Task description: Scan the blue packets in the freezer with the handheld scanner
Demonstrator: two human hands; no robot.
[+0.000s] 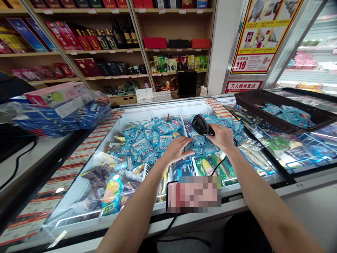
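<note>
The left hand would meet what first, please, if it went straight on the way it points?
Most likely the blue packets just ahead of the left hand; depth is unclear, so it might instead pass over them toward the right hand holding the black scanner.

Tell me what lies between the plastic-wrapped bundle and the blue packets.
In the head view: a row of price labels, then the freezer's white inner edge.

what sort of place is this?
Most likely a small shop or convenience store: a glass-topped display chest of packaged goods, wall shelves with price labels along their edges, and a handheld scanner in the right hand.
</note>
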